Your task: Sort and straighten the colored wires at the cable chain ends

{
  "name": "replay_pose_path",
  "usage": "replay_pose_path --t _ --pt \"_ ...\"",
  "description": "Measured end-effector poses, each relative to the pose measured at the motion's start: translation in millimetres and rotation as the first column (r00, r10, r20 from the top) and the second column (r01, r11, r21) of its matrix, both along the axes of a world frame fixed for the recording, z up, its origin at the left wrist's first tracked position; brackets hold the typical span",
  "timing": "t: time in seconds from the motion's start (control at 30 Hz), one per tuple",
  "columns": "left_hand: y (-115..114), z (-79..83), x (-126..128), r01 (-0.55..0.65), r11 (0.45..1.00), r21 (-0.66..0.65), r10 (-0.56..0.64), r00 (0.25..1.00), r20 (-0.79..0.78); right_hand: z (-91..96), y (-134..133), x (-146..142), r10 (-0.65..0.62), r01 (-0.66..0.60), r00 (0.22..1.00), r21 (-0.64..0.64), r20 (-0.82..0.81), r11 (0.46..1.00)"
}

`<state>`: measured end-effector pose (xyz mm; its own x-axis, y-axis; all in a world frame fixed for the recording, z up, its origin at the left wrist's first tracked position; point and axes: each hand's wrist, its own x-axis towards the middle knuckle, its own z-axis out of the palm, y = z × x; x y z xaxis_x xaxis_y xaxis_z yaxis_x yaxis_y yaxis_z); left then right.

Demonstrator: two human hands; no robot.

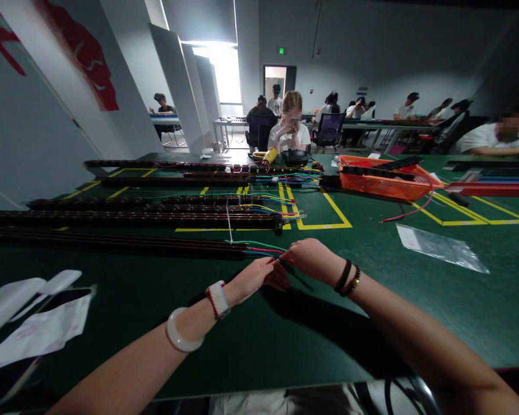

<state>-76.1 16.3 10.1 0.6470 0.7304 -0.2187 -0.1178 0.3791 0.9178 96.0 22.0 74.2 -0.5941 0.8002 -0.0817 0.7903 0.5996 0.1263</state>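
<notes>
My left hand and my right hand meet over the table, fingers pinched together at the ends of several thin wires. Green, red and blue insulation shows on these wires, which come out of the right end of a long dark cable bundle lying flat. A small shiny bit sits between my fingertips, too small to name. Just beyond lie more dark bundles with coloured wire ends. A white tie crosses toward the nearest bundle.
An orange basket stands at the back right, near a clear plastic bag. White packets lie at left. Yellow tape lines mark the green table. Across it sits a person; several others work farther back.
</notes>
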Motion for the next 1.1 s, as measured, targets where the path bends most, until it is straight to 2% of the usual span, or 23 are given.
replay_pose_path --t 0.1,0.2,0.33,0.47,0.63,0.83,0.97,1.1 --pt "0 0.5 0 0.010 1.000 0.009 -0.010 1.000 -0.011 5.7 11 10 -0.059 0.070 0.977 0.047 -0.203 0.996" --pt "0 2.8 0 0.012 0.999 0.048 -0.009 0.998 -0.059 -4.9 30 14 -0.100 0.122 0.893 0.021 -0.440 0.992" --pt "1 4.0 -2 0.039 0.996 0.085 -0.031 0.995 -0.097 -35.3 53 10 -0.117 0.010 0.751 -0.167 -0.649 0.986" --pt "1 3.8 -4 0.053 0.994 0.094 -0.046 0.995 -0.085 -56.0 65 4 -0.222 -0.080 0.680 -0.372 -0.699 0.925" --pt "1 5.8 -4 0.057 0.993 0.100 -0.047 0.995 -0.092 -64.2 70 0 -0.219 -0.185 0.703 -0.471 -0.677 0.862" --pt "2 3.9 -3 0.056 0.994 0.089 -0.049 0.996 -0.077 -70.7 69 0 -0.254 -0.150 0.731 -0.512 -0.634 0.845" --pt "1 5.1 -3 0.035 0.997 0.073 -0.030 0.997 -0.077 -66.9 63 -3 -0.174 -0.129 0.766 -0.413 -0.619 0.902" --pt "0 6.9 -2 -0.012 1.000 -0.005 0.012 1.000 -0.019 -56.9 53 -8 -0.010 -0.082 0.849 -0.151 -0.529 0.985"
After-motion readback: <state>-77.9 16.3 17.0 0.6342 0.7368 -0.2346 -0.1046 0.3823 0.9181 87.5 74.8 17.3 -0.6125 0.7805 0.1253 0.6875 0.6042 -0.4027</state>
